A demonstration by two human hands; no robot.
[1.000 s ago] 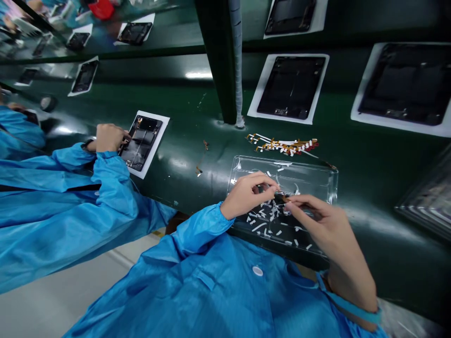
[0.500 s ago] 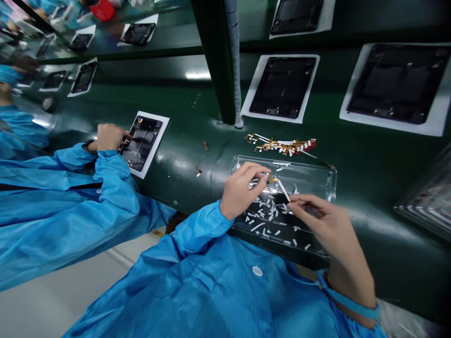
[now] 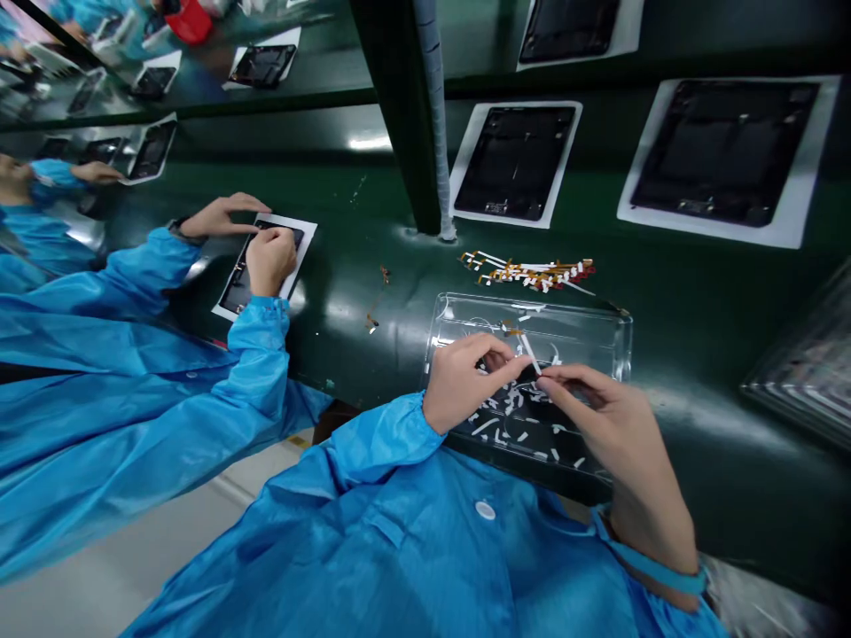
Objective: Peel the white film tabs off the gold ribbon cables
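My left hand (image 3: 465, 377) and my right hand (image 3: 591, 412) meet over a clear plastic tray (image 3: 598, 332) at the near edge of the green belt. Both pinch a thin flex cable strip (image 3: 527, 348) with a white liner, which rises from between the fingertips. Several small white liner scraps (image 3: 511, 416) lie in the tray under my hands. A pile of orange and white flex cables (image 3: 532, 273) lies just beyond the tray.
A co-worker in a blue coat on my left presses both hands (image 3: 266, 257) on a dark tablet shell lying on white paper. More tablet shells (image 3: 515, 159) on white sheets lie along the belt. A green post (image 3: 405, 115) stands behind the tray.
My left hand came back down to my right hand's fingertips at the strip. The co-worker moved both hands onto the tablet shell. The shells on the belt drifted left.
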